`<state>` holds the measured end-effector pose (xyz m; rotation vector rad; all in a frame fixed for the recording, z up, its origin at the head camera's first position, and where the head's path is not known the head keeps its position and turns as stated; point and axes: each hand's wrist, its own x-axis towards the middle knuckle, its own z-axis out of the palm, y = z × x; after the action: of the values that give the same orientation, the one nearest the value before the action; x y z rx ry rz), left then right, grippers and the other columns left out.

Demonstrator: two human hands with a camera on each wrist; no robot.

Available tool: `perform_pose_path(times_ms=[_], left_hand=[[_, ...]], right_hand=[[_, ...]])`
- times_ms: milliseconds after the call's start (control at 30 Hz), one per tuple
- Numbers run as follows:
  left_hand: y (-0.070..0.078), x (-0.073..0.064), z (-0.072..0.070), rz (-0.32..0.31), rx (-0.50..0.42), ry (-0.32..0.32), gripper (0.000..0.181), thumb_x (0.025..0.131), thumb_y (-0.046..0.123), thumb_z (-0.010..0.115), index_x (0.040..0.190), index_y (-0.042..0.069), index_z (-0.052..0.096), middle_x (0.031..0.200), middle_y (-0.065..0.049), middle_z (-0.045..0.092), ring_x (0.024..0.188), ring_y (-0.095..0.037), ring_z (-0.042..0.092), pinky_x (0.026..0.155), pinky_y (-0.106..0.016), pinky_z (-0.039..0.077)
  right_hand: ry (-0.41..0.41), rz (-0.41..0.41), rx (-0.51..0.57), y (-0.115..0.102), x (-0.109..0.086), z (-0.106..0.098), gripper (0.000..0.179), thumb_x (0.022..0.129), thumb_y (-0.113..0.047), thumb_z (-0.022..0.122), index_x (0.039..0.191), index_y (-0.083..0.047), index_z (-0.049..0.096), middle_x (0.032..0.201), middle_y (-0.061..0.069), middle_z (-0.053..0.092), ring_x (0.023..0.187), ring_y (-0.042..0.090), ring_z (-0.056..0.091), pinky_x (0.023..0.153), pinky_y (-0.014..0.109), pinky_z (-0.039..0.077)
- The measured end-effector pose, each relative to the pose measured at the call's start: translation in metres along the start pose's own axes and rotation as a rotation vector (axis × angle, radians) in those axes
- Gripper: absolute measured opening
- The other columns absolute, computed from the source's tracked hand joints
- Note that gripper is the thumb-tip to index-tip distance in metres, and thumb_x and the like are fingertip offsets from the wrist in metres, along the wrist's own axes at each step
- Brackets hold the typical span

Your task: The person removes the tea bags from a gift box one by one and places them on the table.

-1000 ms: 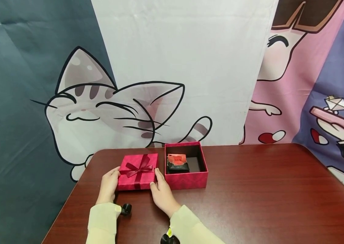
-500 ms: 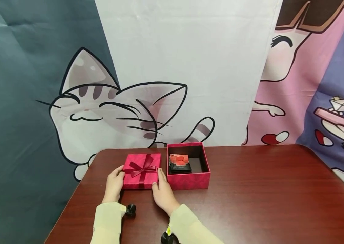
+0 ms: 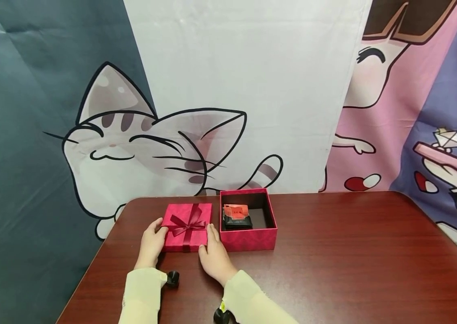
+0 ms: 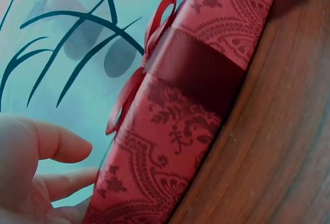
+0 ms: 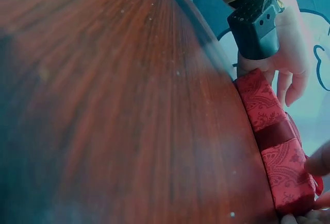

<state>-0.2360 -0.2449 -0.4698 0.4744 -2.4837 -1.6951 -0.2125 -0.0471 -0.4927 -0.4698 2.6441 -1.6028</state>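
Note:
A crimson gift box lid (image 3: pixel 177 240) with a dark red ribbon bow on top lies flat on the table in the head view. My left hand (image 3: pixel 152 240) touches its left side with extended fingers; in the left wrist view the upper finger (image 4: pixel 69 147) stands off the patterned side. Along the lid's right edge lies my right hand (image 3: pixel 216 256), fingers straight, thumb by the near corner. Right of it stands the matching box base (image 3: pixel 248 239), uncovered and dark inside. In its left part sits a small black packet with an orange label (image 3: pixel 236 212).
The brown wooden table (image 3: pixel 333 252) has rounded far corners. A cloth backdrop with a cartoon cat (image 3: pixel 110 175) hangs directly behind its far edge. Black cameras (image 3: pixel 173 279) sit at both wrists.
The lid has shifted slightly right at its left side and sits straighter beside the base. My left hand has moved right with it. The base and packet stay in place.

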Motion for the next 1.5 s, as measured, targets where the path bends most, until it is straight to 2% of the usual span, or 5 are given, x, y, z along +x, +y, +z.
perform_pose_path(times_ms=[500,733,1000,1233,1500], left_hand=[[0.022,-0.013,-0.001,0.135,0.077,0.065,0.04,0.104,0.01,0.047,0.142,0.0,0.055,0.149,-0.025,0.048,0.142,-0.04,0.038,0.117,-0.057,0.03],[0.037,-0.02,0.005,0.308,0.125,0.132,0.036,0.103,0.009,0.052,0.137,0.005,0.062,0.142,-0.022,0.055,0.138,-0.037,0.045,0.115,-0.057,0.033],[0.05,-0.027,0.019,0.536,0.159,0.22,0.036,0.099,0.006,0.057,0.134,0.007,0.065,0.135,-0.018,0.059,0.119,-0.036,0.056,0.101,-0.054,0.047],[0.062,-0.037,0.038,0.701,0.286,0.145,0.04,0.1,0.01,0.06,0.14,0.006,0.06,0.139,-0.017,0.056,0.128,-0.033,0.053,0.109,-0.052,0.044],[0.065,-0.048,0.061,0.802,0.493,-0.034,0.054,0.1,0.023,0.063,0.15,0.006,0.049,0.152,-0.015,0.048,0.139,-0.033,0.046,0.114,-0.053,0.038]], right_hand=[[-0.117,-0.049,-0.032,-0.013,-0.024,-0.027,0.064,0.096,-0.011,0.061,0.155,-0.001,0.037,0.153,0.015,0.045,0.138,0.031,0.047,0.112,0.05,0.042],[-0.023,-0.188,0.031,-0.024,-0.035,-0.058,0.032,0.094,-0.001,0.057,0.126,0.001,0.065,0.112,0.013,0.067,0.1,0.02,0.066,0.086,0.03,0.058],[0.159,-0.296,0.09,-0.026,-0.035,-0.098,0.019,0.093,0.002,0.064,0.107,-0.007,0.073,0.098,0.0,0.071,0.086,0.012,0.068,0.076,0.025,0.059],[0.325,-0.341,0.089,-0.024,-0.018,-0.131,0.022,0.092,0.004,0.063,0.102,-0.012,0.074,0.095,-0.002,0.072,0.083,0.013,0.068,0.072,0.028,0.058],[0.323,-0.122,0.066,-0.013,0.007,-0.15,0.021,0.094,-0.001,0.058,0.108,-0.009,0.071,0.1,0.008,0.074,0.085,0.017,0.066,0.07,0.028,0.051]])
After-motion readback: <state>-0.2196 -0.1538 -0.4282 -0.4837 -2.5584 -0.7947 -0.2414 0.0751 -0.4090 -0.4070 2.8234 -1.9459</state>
